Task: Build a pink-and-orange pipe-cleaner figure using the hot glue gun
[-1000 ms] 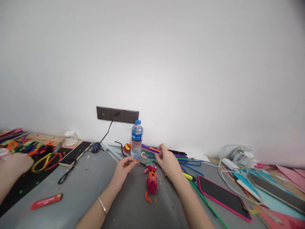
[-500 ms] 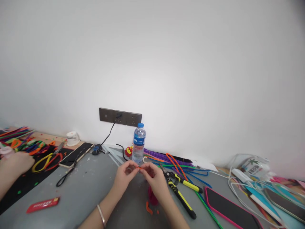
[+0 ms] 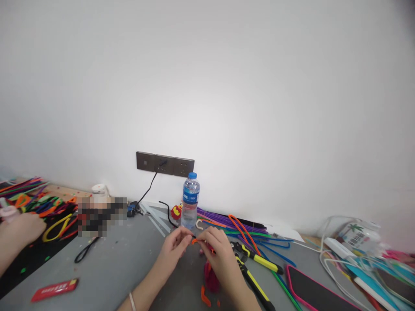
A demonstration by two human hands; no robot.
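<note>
Crimson figure partly behind right hand, pink-edged phone cut off

Seen from the wearer's own head, a lone camera faces forward and down across a gray tabletop. The left hand and right hand appear close, the white wall beyond.

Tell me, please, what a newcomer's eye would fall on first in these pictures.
It would probably be the blue-capped water bottle, upright before the white wall. Just below it, the left grip and right grip are close together at a small orange piece. Yellow-and-black pliers lie beside the right grip.
</note>
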